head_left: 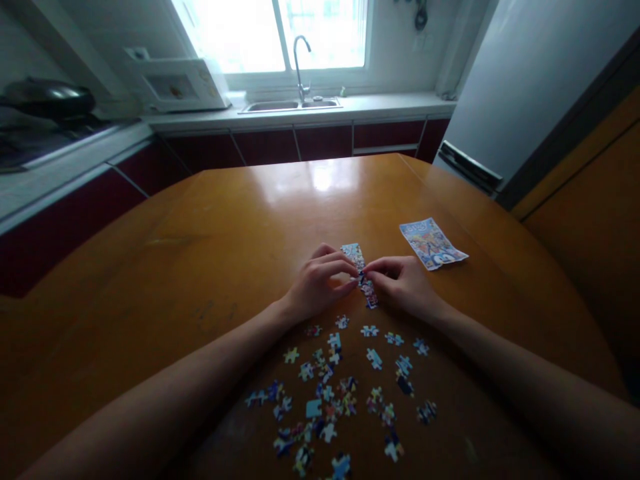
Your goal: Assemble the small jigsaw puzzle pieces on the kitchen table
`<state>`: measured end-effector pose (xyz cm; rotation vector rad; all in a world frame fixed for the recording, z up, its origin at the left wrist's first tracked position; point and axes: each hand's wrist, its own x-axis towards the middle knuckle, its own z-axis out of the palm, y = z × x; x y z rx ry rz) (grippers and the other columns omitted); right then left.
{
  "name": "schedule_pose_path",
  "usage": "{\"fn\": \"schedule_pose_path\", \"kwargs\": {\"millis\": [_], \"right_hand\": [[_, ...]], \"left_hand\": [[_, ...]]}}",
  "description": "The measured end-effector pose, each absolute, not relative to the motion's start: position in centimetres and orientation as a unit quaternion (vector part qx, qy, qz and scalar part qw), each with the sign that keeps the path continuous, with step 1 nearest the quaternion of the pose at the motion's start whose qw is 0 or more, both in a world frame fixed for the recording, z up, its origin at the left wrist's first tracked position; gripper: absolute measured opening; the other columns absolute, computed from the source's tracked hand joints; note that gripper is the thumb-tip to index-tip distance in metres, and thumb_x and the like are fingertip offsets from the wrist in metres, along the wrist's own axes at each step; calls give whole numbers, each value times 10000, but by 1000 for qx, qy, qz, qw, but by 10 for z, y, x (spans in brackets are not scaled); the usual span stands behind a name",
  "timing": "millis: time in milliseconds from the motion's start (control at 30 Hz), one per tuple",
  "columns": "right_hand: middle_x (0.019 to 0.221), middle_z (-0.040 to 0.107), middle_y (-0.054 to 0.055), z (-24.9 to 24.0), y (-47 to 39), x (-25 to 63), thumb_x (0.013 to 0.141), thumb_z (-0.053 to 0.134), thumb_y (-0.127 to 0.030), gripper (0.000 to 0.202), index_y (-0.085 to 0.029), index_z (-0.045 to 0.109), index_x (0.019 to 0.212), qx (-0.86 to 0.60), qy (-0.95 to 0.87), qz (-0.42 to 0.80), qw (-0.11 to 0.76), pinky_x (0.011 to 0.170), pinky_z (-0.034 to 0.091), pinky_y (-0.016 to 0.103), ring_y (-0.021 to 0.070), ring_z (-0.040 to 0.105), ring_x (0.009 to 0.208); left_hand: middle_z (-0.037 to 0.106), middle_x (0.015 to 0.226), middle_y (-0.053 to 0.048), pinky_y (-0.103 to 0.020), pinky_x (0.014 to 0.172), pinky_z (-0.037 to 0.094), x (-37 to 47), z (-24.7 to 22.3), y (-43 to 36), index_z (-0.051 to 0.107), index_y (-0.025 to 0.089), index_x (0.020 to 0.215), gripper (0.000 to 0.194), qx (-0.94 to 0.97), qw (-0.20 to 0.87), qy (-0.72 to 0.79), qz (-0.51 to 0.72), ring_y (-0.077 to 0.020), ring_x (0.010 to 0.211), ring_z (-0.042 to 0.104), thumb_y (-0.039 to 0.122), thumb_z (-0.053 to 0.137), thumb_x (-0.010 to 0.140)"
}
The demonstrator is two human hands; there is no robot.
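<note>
A narrow strip of joined puzzle pieces [353, 253] lies on the wooden table between my hands. My left hand [323, 280] rests at its left side, fingers bent and their tips on the strip. From the right, my right hand [400, 280] pinches at the strip's middle, thumb and forefinger together around a small dark puzzle piece [361, 273]. The fingertips of both hands nearly meet there and partly hide the strip. Many loose puzzle pieces [327, 393] are scattered between my forearms, nearer to me.
A colourful printed sheet [433, 243] lies right of my right hand on the wooden table [240, 227]. Beyond the table are a counter with a sink [280, 106], a faucet [299, 67], a microwave [175, 87], a pan [47, 98] at left and a refrigerator [525, 73] at right.
</note>
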<state>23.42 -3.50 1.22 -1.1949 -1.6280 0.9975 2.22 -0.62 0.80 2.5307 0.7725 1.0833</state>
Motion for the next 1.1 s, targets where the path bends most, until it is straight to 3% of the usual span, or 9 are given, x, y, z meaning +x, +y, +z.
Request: {"fn": "schedule_pose_path", "kwargs": {"millis": [167,367,600,833,1100], "right_hand": [[786,746,38,9,-35,234,795,714,-238,163,-194,773,940,-454,-668,405,428,607,486,286,146,630,661],[757,723,34,8,-35,233,795,705,-236,162,-185,771,934,-464,-657,404,435,565,439,276,127,574,612],[797,717,53,7,-34,235,794,704,-261,196,-171,731,965,-451,-636,435,451,605,477,301,149,608,657],[807,715,56,7,-35,235,803,710,-301,202,-171,711,958,-441,-634,448,451,608,490,302,153,624,676],[817,724,59,7,-34,234,800,721,-342,248,-170,682,973,-441,-626,456,454,632,504,313,160,646,695]], "left_hand": [[734,902,-4,-322,811,491,22,7,-6,702,225,868,69,867,147,278,387,-167,877,582,291,721,868],[725,871,-11,-310,789,506,22,8,-7,696,215,888,84,863,169,272,391,-168,869,587,285,731,859],[706,856,-15,-296,774,506,22,8,-8,689,214,910,39,861,179,281,385,-163,858,586,248,683,891],[733,984,-36,-340,834,512,23,7,-5,702,244,1115,218,867,171,263,386,-182,926,590,262,681,899],[722,965,-31,-333,830,506,23,8,-6,712,254,1059,166,874,167,267,371,-182,921,582,286,686,898]]}}
